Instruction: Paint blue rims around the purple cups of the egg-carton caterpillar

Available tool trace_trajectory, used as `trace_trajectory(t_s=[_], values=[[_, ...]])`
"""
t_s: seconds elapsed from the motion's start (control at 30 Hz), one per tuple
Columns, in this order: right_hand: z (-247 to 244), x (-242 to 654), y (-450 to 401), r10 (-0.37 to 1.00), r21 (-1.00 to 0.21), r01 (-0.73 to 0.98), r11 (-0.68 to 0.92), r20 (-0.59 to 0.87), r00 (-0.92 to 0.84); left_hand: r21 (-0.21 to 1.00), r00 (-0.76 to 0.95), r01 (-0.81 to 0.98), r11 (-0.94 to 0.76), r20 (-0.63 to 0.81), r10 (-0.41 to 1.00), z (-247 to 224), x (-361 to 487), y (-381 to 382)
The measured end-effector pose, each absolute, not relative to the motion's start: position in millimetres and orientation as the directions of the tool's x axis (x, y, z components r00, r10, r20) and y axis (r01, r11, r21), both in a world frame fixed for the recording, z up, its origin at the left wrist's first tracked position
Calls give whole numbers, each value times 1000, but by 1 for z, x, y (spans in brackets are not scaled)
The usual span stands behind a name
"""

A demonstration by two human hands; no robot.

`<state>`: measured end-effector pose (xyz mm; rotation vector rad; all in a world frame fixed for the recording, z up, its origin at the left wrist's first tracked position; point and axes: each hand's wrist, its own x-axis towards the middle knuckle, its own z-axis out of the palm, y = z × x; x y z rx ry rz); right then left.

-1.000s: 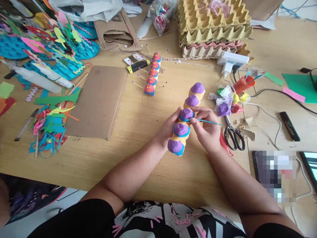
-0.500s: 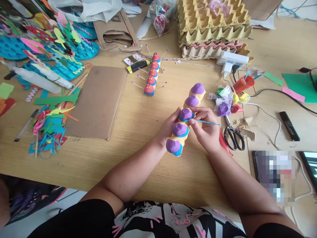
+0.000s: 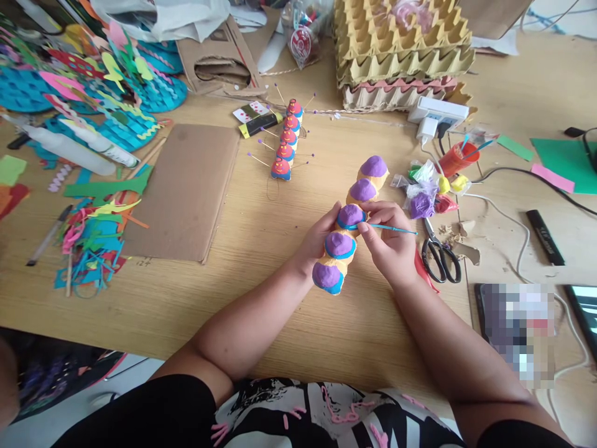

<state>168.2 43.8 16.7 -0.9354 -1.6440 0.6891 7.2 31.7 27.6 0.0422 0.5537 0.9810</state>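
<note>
A strip of egg-carton cups (image 3: 339, 244) slants over the table, each cup capped with purple clay. Blue clay wraps the lower part of the three cups nearest me, while the two farther ones show bare yellowish card. My left hand (image 3: 317, 242) grips the strip from its left side, thumb by the middle cup. In my right hand (image 3: 389, 246), a thin blue modelling tool (image 3: 398, 229) is pinched between thumb and fingers, its working end at the blue rim of the middle cup. Farther off stands a finished-looking red and blue caterpillar (image 3: 289, 140) with pins sticking out.
Scissors (image 3: 441, 255) and bagged clay lumps (image 3: 422, 202) lie right of my right hand, near an orange cup (image 3: 459, 160). On the left are a cardboard sheet (image 3: 181, 193) and coloured scraps (image 3: 100, 242). Egg trays (image 3: 403, 62) are stacked behind a power strip (image 3: 438, 112).
The tool and my right fingers have shifted very slightly to the right along the middle cup's blue rim. The strip's far end has tilted a touch rightward.
</note>
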Motion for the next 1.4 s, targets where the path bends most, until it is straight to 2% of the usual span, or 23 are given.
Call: trace_trajectory(t_s=[0.1,0.2,0.33,0.63,0.87,1.1,1.23,1.4], values=[[16,168,44,858,-827,230,513,499,-119,268,448,-746,609,-475,757,29,6,32],[15,169,44,860,-835,206,510,492,-135,269,489,-724,635,-449,748,25,5,33],[14,170,43,850,-828,192,526,504,-153,295,449,-750,592,-431,783,17,6,33],[15,169,42,857,-837,183,516,498,-134,286,442,-747,600,-460,770,18,5,32],[20,170,40,831,-785,273,556,528,-175,283,411,-758,587,-491,768,21,6,33],[16,167,42,839,-795,269,544,527,-137,284,427,-717,637,-543,723,16,6,34],[17,169,41,835,-797,252,550,528,-154,279,434,-732,622,-513,741,17,5,34],[16,169,41,844,-821,199,536,513,-157,332,412,-724,604,-494,766,16,6,34]])
